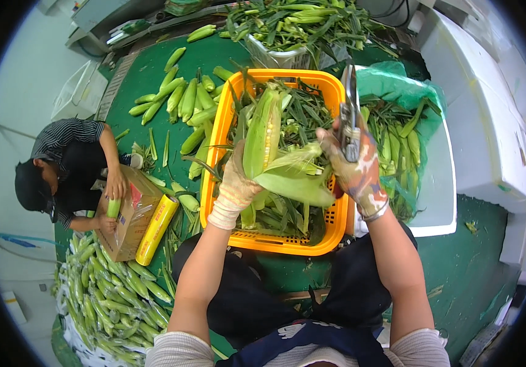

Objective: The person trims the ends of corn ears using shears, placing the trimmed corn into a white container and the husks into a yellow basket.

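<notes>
My left hand (pixel 237 189), in a pale knitted glove, is closed round the base of an ear of corn (pixel 258 136). The ear points away from me, and a strip of yellow kernels shows where its green husk is opened. Peeled husk leaves fold out to the right of it. In a camouflage glove, my right hand (pixel 364 174) grips a metal cutting tool (pixel 350 113) with its blade upward; the exact kind is unclear. Both hands are above an orange basket (pixel 338 214) filled with husk leaves and trimmings.
Unpacked corn ears (pixel 189 101) lie on the green floor at the far left. A white foam box (pixel 437 231) with a green liner holds more ears. At left, a co-worker (pixel 70 147) handles corn by a carton (pixel 127 229), a yellow film roll (pixel 157 229) and wrapped ears (pixel 113 300).
</notes>
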A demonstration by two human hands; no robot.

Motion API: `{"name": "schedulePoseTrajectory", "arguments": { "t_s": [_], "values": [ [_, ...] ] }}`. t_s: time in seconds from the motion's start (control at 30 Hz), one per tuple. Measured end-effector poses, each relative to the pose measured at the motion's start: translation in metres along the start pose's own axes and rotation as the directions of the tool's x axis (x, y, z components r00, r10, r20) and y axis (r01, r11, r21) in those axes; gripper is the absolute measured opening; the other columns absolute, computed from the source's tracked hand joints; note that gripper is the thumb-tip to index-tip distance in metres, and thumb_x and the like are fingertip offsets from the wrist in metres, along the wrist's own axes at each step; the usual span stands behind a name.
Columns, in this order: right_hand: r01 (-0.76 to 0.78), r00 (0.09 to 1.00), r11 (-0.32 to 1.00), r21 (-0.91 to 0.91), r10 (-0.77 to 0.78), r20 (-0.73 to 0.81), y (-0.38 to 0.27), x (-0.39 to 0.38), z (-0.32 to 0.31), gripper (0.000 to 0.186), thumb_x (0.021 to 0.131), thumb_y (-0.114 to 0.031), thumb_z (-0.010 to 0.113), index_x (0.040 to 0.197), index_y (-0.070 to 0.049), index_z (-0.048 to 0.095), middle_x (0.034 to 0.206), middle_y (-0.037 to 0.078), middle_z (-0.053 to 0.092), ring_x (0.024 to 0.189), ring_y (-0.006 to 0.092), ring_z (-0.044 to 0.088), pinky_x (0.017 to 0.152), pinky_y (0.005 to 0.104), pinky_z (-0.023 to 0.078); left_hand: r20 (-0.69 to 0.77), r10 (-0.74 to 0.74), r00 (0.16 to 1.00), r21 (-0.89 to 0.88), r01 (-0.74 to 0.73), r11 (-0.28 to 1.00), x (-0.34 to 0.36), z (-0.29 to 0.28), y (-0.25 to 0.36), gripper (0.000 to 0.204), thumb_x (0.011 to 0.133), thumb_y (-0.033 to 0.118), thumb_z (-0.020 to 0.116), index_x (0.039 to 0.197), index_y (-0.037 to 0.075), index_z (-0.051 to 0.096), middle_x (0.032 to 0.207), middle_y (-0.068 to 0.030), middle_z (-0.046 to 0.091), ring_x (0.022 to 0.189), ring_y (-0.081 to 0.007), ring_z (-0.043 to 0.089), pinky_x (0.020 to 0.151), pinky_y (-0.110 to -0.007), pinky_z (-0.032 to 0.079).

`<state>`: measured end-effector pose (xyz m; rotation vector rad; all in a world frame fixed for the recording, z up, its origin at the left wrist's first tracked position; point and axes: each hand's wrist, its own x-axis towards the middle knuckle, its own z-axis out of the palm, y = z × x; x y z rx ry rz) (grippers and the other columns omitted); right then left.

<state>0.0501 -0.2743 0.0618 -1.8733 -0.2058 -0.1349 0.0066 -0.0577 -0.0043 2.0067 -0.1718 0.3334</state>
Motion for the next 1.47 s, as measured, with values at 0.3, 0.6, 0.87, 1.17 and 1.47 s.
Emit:
{"name": "schedulePoseTrajectory", "arguments": {
  "t_s": [0.3,0.6,0.87,1.17,1.47],
  "values": [
    [0.08,0.982,0.994,0.069,-0.09,0.168,-0.004,0.012,0.013,0.037,0.078,-0.026,0.069,0.095,0.0,0.049,0.081,0.014,0.06,0.068,0.0271,0.058,0.062,0.0353,0.047,0.165,-0.115,0.98,-0.183,0.145,0.972,-0.01,0.018,0.009,0.077,0.065,0.019,0.082,0.127,0.002,0.038,0.119,-0.011,0.053,0.108,-0.0196,0.053,0.094,-0.032,0.043],
    [0.035,0.996,0.9,0.434,-0.066,0.058,0.004,-0.012,0.024,0.037,0.074,-0.005,0.066,0.108,-0.004,0.05,0.095,0.005,0.061,0.081,0.0148,0.059,0.068,0.027,0.049,0.019,-0.137,0.99,-0.307,0.136,0.942,-0.012,0.017,0.002,0.066,0.073,0.032,0.076,0.122,0.0,0.045,0.112,-0.0108,0.057,0.102,-0.0207,0.057,0.09,-0.032,0.046],
    [-0.404,0.908,0.284,0.87,0.007,0.419,0.01,-0.065,0.018,0.035,0.082,-0.009,0.062,0.112,-0.006,0.044,0.102,0.009,0.053,0.08,0.0134,0.055,0.066,0.0252,0.05,0.158,-0.187,0.97,-0.925,0.212,0.315,0.006,0.0,0.015,0.055,0.075,0.032,0.075,0.116,0.003,0.052,0.104,-0.0113,0.061,0.088,-0.021,0.062,0.076,-0.035,0.054],
    [-0.2,0.976,0.798,0.568,0.112,0.185,0.001,-0.066,0.013,0.017,0.087,0.0,0.056,0.101,-0.008,0.049,0.096,0.003,0.05,0.078,0.0161,0.054,0.059,0.024,0.048,0.217,-0.176,0.96,-0.912,0.264,0.315,0.0,0.007,0.005,0.07,0.072,0.051,0.073,0.119,0.004,0.049,0.105,-0.0091,0.06,0.092,-0.0189,0.06,0.078,-0.034,0.053],
    [0.096,0.986,0.874,0.476,-0.147,0.072,-0.011,-0.032,0.019,0.028,0.091,-0.024,0.058,0.11,-0.011,0.042,0.103,0.016,0.053,0.077,0.0192,0.058,0.066,0.026,0.052,0.343,-0.274,0.898,-0.893,0.402,0.2,-0.01,0.014,-0.003,0.078,0.072,0.063,0.066,0.121,0.005,0.05,0.104,-0.0123,0.06,0.088,-0.0224,0.062,0.076,-0.033,0.053]
  ]
}}
